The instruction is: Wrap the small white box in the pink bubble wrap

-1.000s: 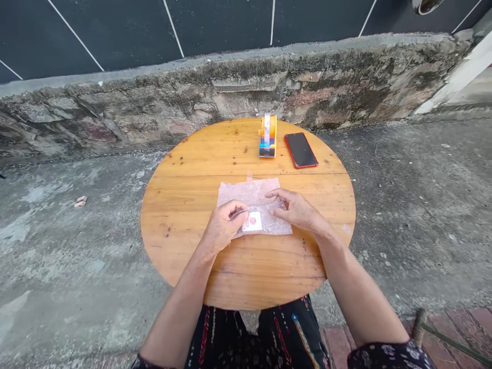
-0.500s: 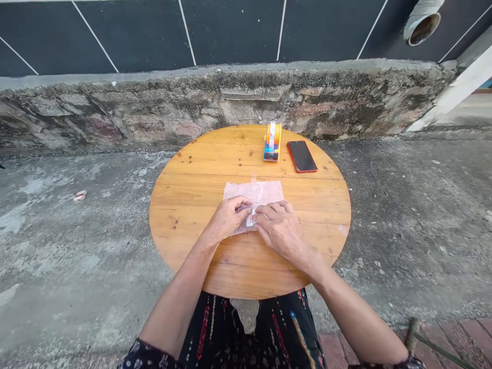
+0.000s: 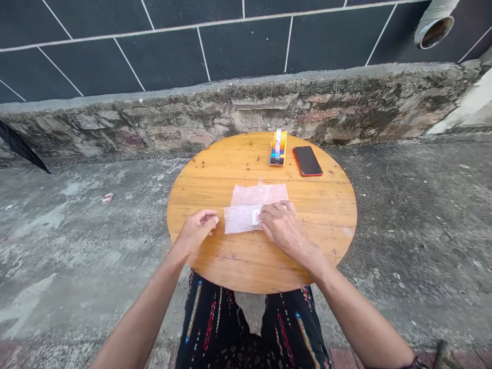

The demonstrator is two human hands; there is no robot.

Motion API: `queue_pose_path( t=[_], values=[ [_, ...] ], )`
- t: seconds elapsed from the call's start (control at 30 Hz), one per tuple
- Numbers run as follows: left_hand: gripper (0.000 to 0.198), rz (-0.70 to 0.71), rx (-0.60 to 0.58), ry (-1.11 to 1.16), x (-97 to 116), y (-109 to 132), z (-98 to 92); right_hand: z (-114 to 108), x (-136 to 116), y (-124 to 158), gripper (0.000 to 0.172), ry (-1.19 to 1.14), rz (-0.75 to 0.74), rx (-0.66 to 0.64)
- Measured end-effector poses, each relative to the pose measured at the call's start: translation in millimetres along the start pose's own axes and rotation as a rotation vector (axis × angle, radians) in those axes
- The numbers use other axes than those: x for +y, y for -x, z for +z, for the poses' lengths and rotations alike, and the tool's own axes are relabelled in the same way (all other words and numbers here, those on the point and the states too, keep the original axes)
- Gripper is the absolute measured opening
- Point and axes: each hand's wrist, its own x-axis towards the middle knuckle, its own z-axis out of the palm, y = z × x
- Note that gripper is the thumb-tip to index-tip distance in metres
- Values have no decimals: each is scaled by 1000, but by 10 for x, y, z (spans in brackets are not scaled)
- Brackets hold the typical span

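A pinkish translucent sheet of bubble wrap (image 3: 242, 220) lies on the round wooden table, its near part folded over its far part. On the fold sits a small white piece with red print (image 3: 255, 217), partly covered by my right fingers. My right hand (image 3: 282, 223) holds down the right side of the wrap, fingers bent over it and thumb by the white piece. My left hand (image 3: 199, 228) is in the air just left of the wrap, apart from it, with loosely curled fingers and nothing visible in them.
A tape dispenser (image 3: 278, 147) with a yellow roll stands at the table's far side. To its right lies a phone with a red edge (image 3: 308, 161). The wooden table (image 3: 203, 179) stands before a low stone wall (image 3: 172, 125).
My left hand has let go of the wrap and moved left, off its edge. The folded part now shows. My right hand stays on the wrap. The camera view has shifted slightly.
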Motion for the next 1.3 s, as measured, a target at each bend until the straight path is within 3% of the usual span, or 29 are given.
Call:
queue_pose_path(
  t=[0.13,0.37,0.6,0.87,1.3],
  values=[
    [50,-236,-137,288,-36,242,88,1,-4,-9,20,13,6,-18],
    [26,-434,-198,460,149,170,309,9,-5,0,21,31,-8,5],
    [33,-473,-182,363,219,-45,556,12,-3,-11,20,48,-3,-9],
    [29,-479,-154,214,288,-211,652,41,5,-8,20,36,-4,1],
    [15,-383,-134,-2,510,-149,788,38,7,-31,21,17,-4,-25]
  ],
)
